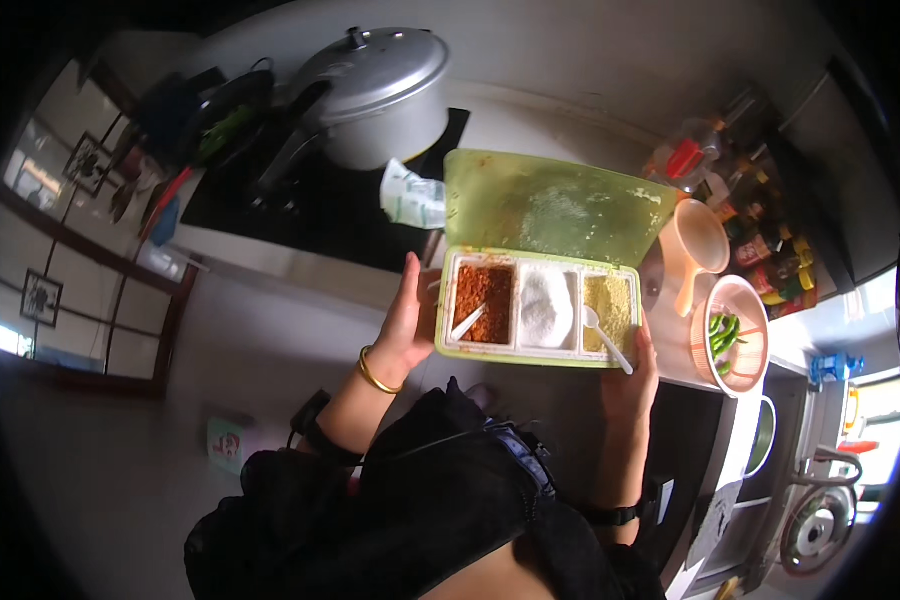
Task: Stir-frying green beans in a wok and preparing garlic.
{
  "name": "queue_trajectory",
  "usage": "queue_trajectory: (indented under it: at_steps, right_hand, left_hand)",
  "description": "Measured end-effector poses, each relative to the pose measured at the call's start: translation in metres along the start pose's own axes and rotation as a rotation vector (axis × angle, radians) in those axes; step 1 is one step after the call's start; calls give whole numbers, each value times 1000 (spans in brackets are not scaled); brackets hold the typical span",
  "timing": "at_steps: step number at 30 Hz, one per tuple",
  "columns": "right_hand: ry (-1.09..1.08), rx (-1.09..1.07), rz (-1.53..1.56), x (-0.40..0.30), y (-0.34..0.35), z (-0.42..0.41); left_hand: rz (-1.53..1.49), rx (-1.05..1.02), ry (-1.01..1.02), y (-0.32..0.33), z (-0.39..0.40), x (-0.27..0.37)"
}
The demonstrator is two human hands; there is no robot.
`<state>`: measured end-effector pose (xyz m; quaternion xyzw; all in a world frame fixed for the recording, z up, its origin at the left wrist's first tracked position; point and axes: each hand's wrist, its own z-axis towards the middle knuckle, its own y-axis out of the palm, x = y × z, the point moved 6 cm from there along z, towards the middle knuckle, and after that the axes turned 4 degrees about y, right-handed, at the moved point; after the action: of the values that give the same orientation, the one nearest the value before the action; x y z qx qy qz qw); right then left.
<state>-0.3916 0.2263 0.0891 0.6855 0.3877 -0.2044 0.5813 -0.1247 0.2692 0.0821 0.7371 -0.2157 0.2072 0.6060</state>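
Between my two hands is a green plastic seasoning box [536, 360] with its translucent lid [555, 202] raised. My left hand [411, 319] holds its left end, and my right hand [636, 375] grips the lower right corner. Three white compartments show inside: red chili flakes [495, 289] on the left, a white granular seasoning [544, 304] in the middle, and a yellowish granular seasoning [607, 296] on the right. One white spoon [469, 322] rests in the chili flakes. Another white spoon [606, 339] lies in the yellowish seasoning, its handle over the front rim.
A pressure cooker [382, 105] stands on the black cooktop [315, 217], near a crumpled plastic packet [412, 196]. At the right are a peach-coloured ladle [696, 238], a pink basket [754, 334] holding green chili peppers [724, 337], and several bottles [757, 247]. A wok [232, 112] is at the upper left.
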Motion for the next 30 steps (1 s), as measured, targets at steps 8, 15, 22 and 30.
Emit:
queue_trajectory:
  at_steps: [8, 15, 22, 30]
  right_hand:
    - [418, -432, -144, 57, 98, -41]
    - [750, -735, -427, 151, 207, -66]
    - [1007, -1046, -642, 259, 327, -95]
    - [282, -1184, -927, 322, 504, -107]
  left_hand:
    - [-62, -251, 187, -94, -136, 8]
    - [-364, -116, 195, -113, -213, 11]
    - [-466, -37, 346, -174, -269, 65]
    - [-496, 42, 540, -245, -315, 194]
